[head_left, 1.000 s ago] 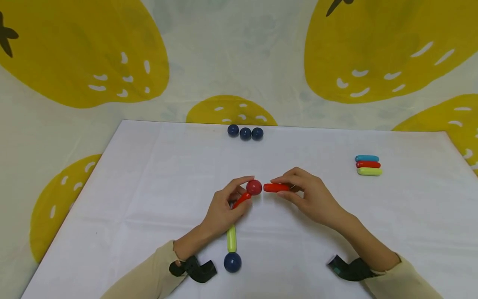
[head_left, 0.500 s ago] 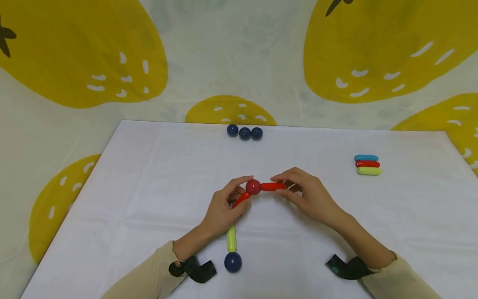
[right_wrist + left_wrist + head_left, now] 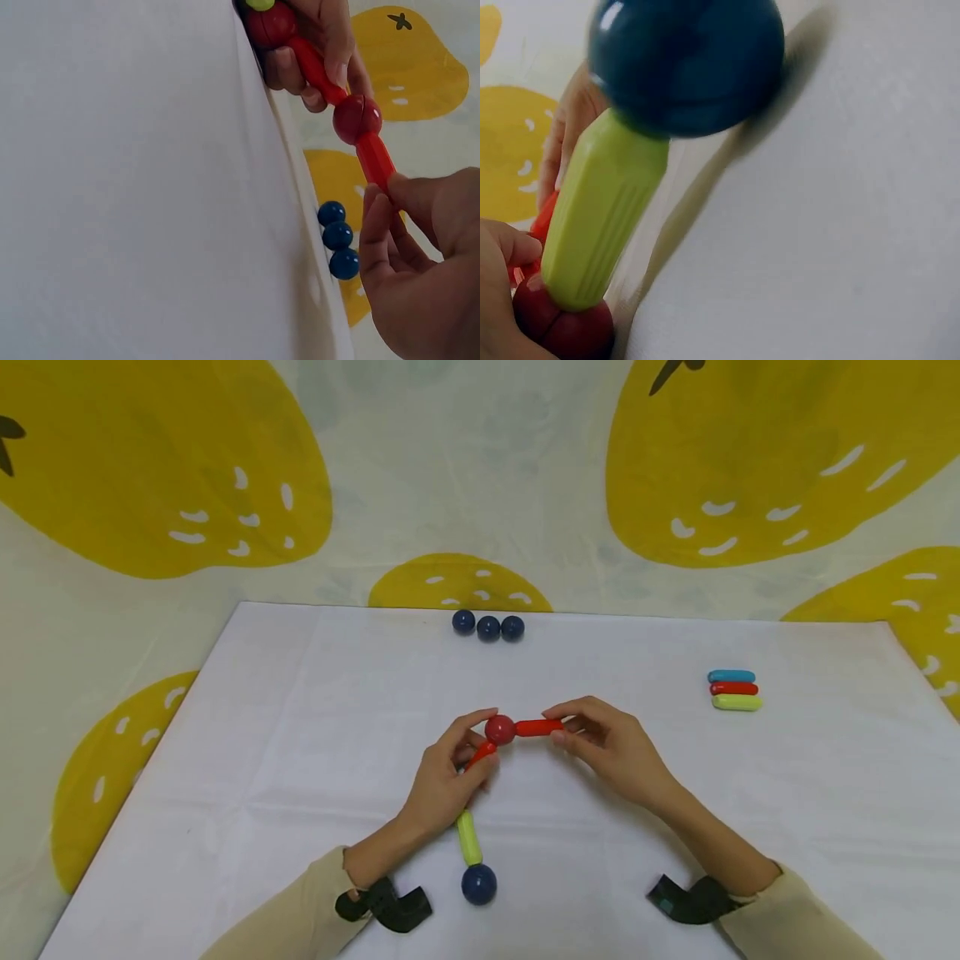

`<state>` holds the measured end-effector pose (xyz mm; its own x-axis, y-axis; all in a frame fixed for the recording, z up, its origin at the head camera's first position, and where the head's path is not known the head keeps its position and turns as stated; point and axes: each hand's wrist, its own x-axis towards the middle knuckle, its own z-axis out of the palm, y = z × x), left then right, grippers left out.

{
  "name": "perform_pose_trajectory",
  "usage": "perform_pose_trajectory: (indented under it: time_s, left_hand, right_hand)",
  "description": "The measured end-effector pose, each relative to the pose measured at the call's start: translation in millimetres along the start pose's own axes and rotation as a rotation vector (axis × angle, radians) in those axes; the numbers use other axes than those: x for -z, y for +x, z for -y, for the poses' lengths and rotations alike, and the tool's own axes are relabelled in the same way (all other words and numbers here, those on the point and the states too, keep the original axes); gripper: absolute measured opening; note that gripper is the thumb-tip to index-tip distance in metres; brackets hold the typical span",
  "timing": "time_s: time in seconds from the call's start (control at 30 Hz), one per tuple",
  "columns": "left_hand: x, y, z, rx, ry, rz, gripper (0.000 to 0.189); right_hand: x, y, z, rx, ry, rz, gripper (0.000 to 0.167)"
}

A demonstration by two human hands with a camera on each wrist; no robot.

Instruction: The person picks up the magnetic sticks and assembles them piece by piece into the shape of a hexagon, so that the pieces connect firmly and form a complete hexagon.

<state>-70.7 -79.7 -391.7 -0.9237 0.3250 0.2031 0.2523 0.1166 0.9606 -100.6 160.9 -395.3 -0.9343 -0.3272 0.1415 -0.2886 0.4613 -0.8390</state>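
Note:
My left hand [image 3: 450, 777] pinches a red rod [image 3: 481, 755] between thumb and fingers, its index fingertip on the red ball [image 3: 500, 729] at the rod's far end. My right hand [image 3: 611, 747] pinches the outer end of another red rod [image 3: 534, 727], whose inner end meets that ball. In the right wrist view, a second red ball [image 3: 271, 25] sits at the other end of the left hand's rod. From there a yellow-green rod [image 3: 604, 214] runs to a dark blue ball [image 3: 686, 60], seen large in the left wrist view. These pieces form one bent chain.
Three dark blue balls [image 3: 488, 628] sit in a row at the table's back edge. On the right lie a blue rod [image 3: 732, 677], a red rod [image 3: 735, 689] and a yellow-green rod [image 3: 737, 702], side by side. White cloth covers the table [image 3: 337, 693]; a fruit-patterned sheet [image 3: 465, 443] hangs behind.
The right hand's red rod has moved left and closed the gap to the red ball. Both hands then shifted slightly left, and the chain's near blue ball swung a little right.

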Motion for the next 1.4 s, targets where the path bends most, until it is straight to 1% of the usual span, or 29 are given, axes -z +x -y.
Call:
perform_pose_trajectory:
  time_s: [0.2,0.3,0.4,0.53,0.6,0.67,0.73,0.83,0.93,1.1,1.2,1.3,1.4]
  left_hand:
    - [-2.9,-1.5,-1.2,0.064,-0.058,0.063,0.047]
    - [-3.4,-1.5,-1.6,0.104,-0.093,0.079,0.045]
    - [-2.8,-1.1,-1.4,0.131,-0.120,0.099,0.041]
    - [-2.8,-0.4,0.2,0.154,-0.155,0.126,0.035]
    - [-2.7,-0.6,0.6,0.164,-0.150,0.132,0.035]
    - [-2.9,-1.2,0.8,0.164,-0.116,0.129,0.037]
    - [-3.1,-1.9,0.6,0.139,-0.059,0.125,0.039]
    - [-3.7,-3.0,0.3,0.069,0.042,0.114,0.040]
    - [-3.9,-3.9,0.4,0.001,0.094,0.107,0.038]
    - [-4.4,-4.6,0.3,-0.069,0.126,0.076,0.034]
    - [-4.5,-4.4,-0.3,-0.101,0.144,0.057,0.031]
    - [-4.5,-4.0,1.5,-0.114,0.139,0.061,0.030]
    - [-5.3,-3.6,12.5,-0.102,0.118,0.078,0.031]
  right_hand:
    - [-9.5,0.2,-8.1,-0.049,0.206,-0.012,0.029]
    - [-12.0,0.1,-10.5,-0.075,0.263,-0.005,0.029]
    - [-13.0,-0.3,-10.9,-0.089,0.269,0.010,0.028]
    - [-13.9,-1.8,-10.9,-0.080,0.261,0.061,0.025]
    - [-14.4,-2.6,-10.8,-0.075,0.257,0.081,0.025]
    - [-15.4,-3.5,-10.8,-0.064,0.253,0.095,0.025]
    - [-16.8,-4.3,-10.7,-0.055,0.253,0.100,0.025]
    - [-19.2,-5.4,-10.5,-0.037,0.286,0.107,0.027]
    - [-21.0,-6.1,-10.4,-0.018,0.318,0.108,0.029]
    - [-22.6,-6.5,-9.9,-0.001,0.359,0.107,0.029]
    - [-22.9,-6.8,-8.7,-0.009,0.400,0.119,0.028]
    - [-22.7,-6.9,-7.2,-0.011,0.419,0.129,0.028]
    - [-22.9,-6.4,-7.1,0.004,0.415,0.134,0.029]
